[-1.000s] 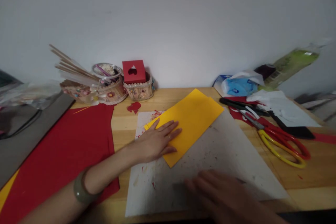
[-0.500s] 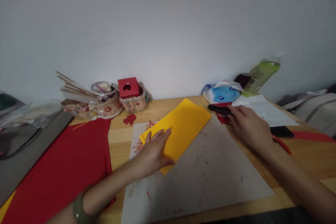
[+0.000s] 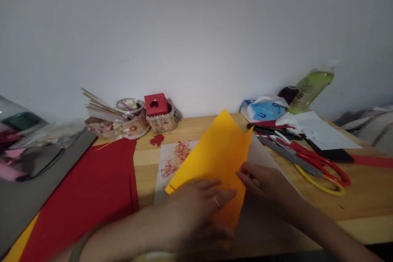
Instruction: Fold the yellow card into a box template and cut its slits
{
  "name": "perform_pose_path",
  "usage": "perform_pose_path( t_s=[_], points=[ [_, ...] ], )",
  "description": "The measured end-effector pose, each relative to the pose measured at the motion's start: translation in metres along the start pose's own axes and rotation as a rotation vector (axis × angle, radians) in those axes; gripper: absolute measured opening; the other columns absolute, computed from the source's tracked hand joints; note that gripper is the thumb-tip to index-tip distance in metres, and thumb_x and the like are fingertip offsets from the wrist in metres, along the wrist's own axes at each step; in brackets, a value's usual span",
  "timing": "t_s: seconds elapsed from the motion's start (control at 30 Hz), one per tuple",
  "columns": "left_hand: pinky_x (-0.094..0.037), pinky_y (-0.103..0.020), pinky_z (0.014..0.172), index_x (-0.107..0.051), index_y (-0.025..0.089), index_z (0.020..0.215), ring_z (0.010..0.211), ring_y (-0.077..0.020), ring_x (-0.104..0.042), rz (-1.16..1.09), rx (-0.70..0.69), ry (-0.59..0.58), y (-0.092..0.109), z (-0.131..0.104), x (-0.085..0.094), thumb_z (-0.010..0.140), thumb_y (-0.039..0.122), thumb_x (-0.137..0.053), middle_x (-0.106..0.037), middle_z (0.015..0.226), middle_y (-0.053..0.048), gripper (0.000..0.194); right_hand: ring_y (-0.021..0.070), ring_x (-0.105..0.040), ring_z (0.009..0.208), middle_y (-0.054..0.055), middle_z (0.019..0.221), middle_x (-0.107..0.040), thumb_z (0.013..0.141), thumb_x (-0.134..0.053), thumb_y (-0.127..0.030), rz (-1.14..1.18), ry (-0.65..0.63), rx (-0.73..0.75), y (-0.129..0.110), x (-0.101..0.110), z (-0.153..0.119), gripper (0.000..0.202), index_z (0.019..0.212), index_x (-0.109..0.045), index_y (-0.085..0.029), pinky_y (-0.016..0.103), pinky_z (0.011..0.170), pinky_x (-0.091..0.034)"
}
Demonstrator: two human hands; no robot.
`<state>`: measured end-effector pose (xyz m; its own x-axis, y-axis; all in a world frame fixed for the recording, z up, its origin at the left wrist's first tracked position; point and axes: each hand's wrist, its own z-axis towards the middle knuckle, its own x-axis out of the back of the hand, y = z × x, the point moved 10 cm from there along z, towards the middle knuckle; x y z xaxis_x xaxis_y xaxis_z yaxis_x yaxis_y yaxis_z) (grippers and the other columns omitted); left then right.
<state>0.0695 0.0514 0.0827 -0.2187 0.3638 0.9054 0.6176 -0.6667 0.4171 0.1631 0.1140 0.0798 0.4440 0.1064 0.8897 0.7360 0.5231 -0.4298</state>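
A folded yellow paper (image 3: 211,147) stands out over the white work sheet (image 3: 260,151), its right edge lifted. Across its lower part lies my left hand (image 3: 202,208), blurred, fingers spread and a ring on one finger. My right hand (image 3: 260,180) pinches the paper's right edge between thumb and fingers. Right of the sheet are scissors with red handles (image 3: 334,168) and a yellow-handled pair (image 3: 325,186), with a black pen-like tool (image 3: 273,131) behind them.
Red paper sheets (image 3: 92,188) cover the left side. Decorated baskets (image 3: 162,123), one with a red box (image 3: 156,105), stand near the wall. A tissue pack (image 3: 267,110), a green bottle (image 3: 313,88) and white paper (image 3: 325,131) are at the back right.
My right hand has left the black tool and come to the yellow paper's right edge. My left hand has moved right and nearer. The paper's right side has lifted, and the scissors are now uncovered.
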Motion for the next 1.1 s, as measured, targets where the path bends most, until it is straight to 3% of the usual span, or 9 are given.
perform_pose_path(
  t_s=[0.13,0.27,0.5,0.6,0.7,0.83,0.93,1.03,1.1],
  points=[
    [-0.038,-0.045,0.100,-0.046,0.016,0.131,0.127,-0.0333,-0.042,0.227,0.067,-0.007,-0.026,0.000,0.015,0.089,0.043,-0.051,-0.046,0.139,-0.015,0.050,0.0132,-0.058,0.059,-0.002,0.067,-0.063,0.085,-0.043,-0.019,0.093,-0.137,0.046,-0.002,0.004,-0.006,0.016,0.074,-0.055,-0.022,0.025,0.056,-0.042],
    [-0.038,-0.040,0.101,-0.050,0.020,0.127,0.121,-0.0276,-0.050,0.257,-0.049,-0.007,-0.036,0.006,0.007,0.087,0.033,-0.058,-0.056,0.129,-0.011,0.043,0.0153,-0.060,0.063,-0.001,0.073,-0.066,0.085,-0.041,-0.018,0.022,-0.213,0.086,0.019,0.016,0.008,0.021,0.090,-0.060,-0.023,0.026,0.056,-0.045],
    [-0.017,-0.057,0.110,-0.034,0.016,0.140,0.140,-0.0360,-0.010,0.205,-0.123,-0.054,-0.038,0.016,-0.016,0.080,0.052,-0.060,-0.023,0.152,-0.015,0.075,0.0137,-0.068,0.090,-0.001,0.102,-0.072,0.082,-0.041,-0.006,-0.020,-0.375,0.362,0.027,0.013,0.045,0.038,0.104,-0.066,-0.023,0.021,0.074,-0.052],
    [-0.015,-0.058,0.110,-0.028,0.014,0.143,0.141,-0.0333,-0.009,0.123,-0.162,-0.082,-0.035,0.020,-0.030,0.083,0.057,-0.052,-0.021,0.152,-0.014,0.077,0.0167,-0.068,0.091,0.002,0.104,-0.072,0.082,-0.042,-0.003,-0.116,-0.284,0.433,0.011,0.009,0.066,0.040,0.107,-0.067,-0.023,0.026,0.078,-0.053],
    [-0.015,-0.061,0.109,-0.023,0.016,0.144,0.141,-0.0316,-0.011,0.069,-0.114,-0.079,-0.039,0.022,-0.039,0.087,0.056,-0.045,-0.021,0.153,-0.012,0.073,0.0272,-0.058,0.111,0.014,0.120,-0.064,0.082,-0.040,0.001,-0.244,-0.070,0.482,-0.011,0.014,0.079,0.041,0.110,-0.065,-0.014,0.045,0.093,-0.045],
    [-0.014,-0.066,0.106,-0.027,0.018,0.143,0.140,-0.0355,-0.010,0.016,0.023,-0.032,-0.051,0.018,-0.040,0.085,0.052,-0.052,-0.021,0.152,-0.012,0.072,0.0323,-0.052,0.117,0.018,0.127,-0.058,0.085,-0.038,-0.001,-0.333,0.157,0.556,-0.024,0.030,0.049,0.038,0.114,-0.060,-0.012,0.052,0.094,-0.042],
    [-0.020,-0.057,0.110,-0.025,0.011,0.143,0.140,-0.0324,-0.013,-0.103,0.086,0.076,-0.060,0.014,-0.027,0.087,0.040,-0.054,-0.018,0.152,-0.018,0.070,0.0221,-0.065,0.089,0.009,0.100,-0.069,0.084,-0.044,-0.005,-0.480,0.496,0.590,-0.015,0.065,-0.006,0.029,0.103,-0.058,-0.022,0.034,0.071,-0.053],
    [-0.029,-0.044,0.111,-0.027,0.011,0.143,0.139,-0.0236,-0.024,-0.278,0.121,0.296,-0.075,0.010,0.000,0.093,0.028,-0.044,-0.023,0.151,-0.018,0.056,0.0194,-0.067,0.072,0.007,0.085,-0.068,0.084,-0.042,-0.011,-0.509,0.473,0.542,0.013,0.070,-0.045,0.021,0.094,-0.056,-0.024,0.029,0.055,-0.053],
    [-0.037,-0.039,0.107,-0.044,0.014,0.133,0.130,-0.0200,-0.041,-0.334,0.114,0.409,-0.085,0.005,0.016,0.094,0.023,-0.039,-0.043,0.142,-0.014,0.041,0.0209,-0.069,0.076,0.009,0.088,-0.068,0.085,-0.040,-0.015,-0.489,0.383,0.501,0.031,0.060,-0.062,0.021,0.095,-0.056,-0.023,0.030,0.056,-0.056]
  ],
)
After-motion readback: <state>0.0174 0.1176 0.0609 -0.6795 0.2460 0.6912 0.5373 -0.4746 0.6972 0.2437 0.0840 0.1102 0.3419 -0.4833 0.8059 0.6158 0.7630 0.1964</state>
